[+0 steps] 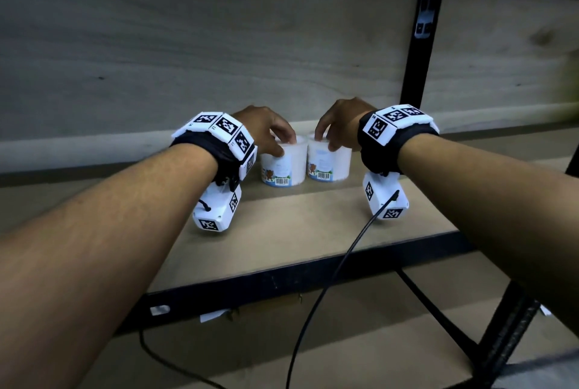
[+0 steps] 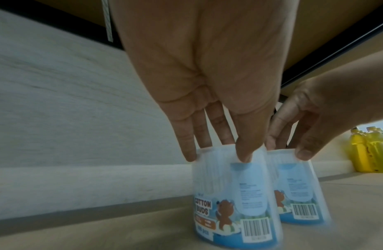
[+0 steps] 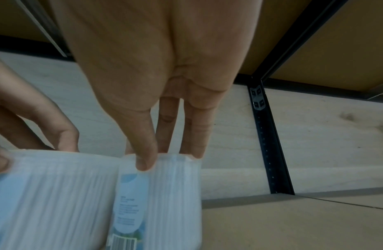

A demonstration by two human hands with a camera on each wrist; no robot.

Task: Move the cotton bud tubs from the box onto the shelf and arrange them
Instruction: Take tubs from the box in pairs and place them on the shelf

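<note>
Both forearms reach in; left hand [image 1: 266, 128] pinches the left tub [image 1: 283, 166], right hand [image 1: 340, 125] pinches the right tub [image 1: 329, 163] by its rim. Only the left wrist view shows yellow bottles [image 2: 368, 150].

Bare shelf [image 1: 282, 232] flanks the touching tubs [image 1: 283, 166]; back panel [image 1: 188, 60] close behind.

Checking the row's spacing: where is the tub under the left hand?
In the head view, the left tub stands mid-shelf, held by the left hand, beside the right tub.
</note>
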